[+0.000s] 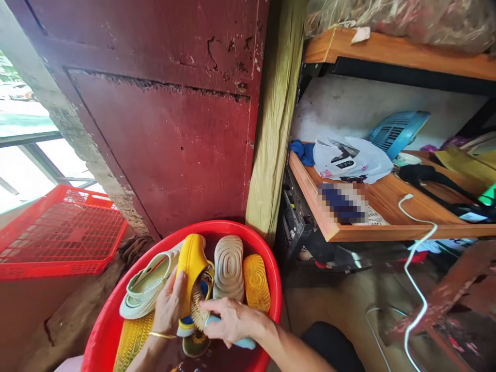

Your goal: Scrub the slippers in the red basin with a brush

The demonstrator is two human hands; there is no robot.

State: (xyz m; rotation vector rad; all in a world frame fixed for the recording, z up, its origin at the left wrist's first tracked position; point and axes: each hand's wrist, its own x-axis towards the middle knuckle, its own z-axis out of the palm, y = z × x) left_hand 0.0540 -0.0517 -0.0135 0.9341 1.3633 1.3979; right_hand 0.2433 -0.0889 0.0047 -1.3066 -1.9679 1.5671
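Yellow shoe [190, 261] is in the red tub [276, 281], left of its middle, gripped by the left hand [170, 297], which wraps its left side. Shoe's long axis runs roughly away from the person, rounded end far, foot opening facing right and near. Right hand [234, 319] grasps the brush [246, 343] by its blue handle, index finger stretched toward the bristles. Key relation: brush slants across the shoe's line, bristles up and to the left, handle tail down and to the right. From the right hand, the shoe lies left and a bit farther off; bristles sit at the foot opening, exact contact can't be told. Left hand is nearer, already on the shoe; right hand reaches it only through the brush. Pale sole [228, 266] and yellow sole [256, 284] lie just beyond the right hand, neither held.
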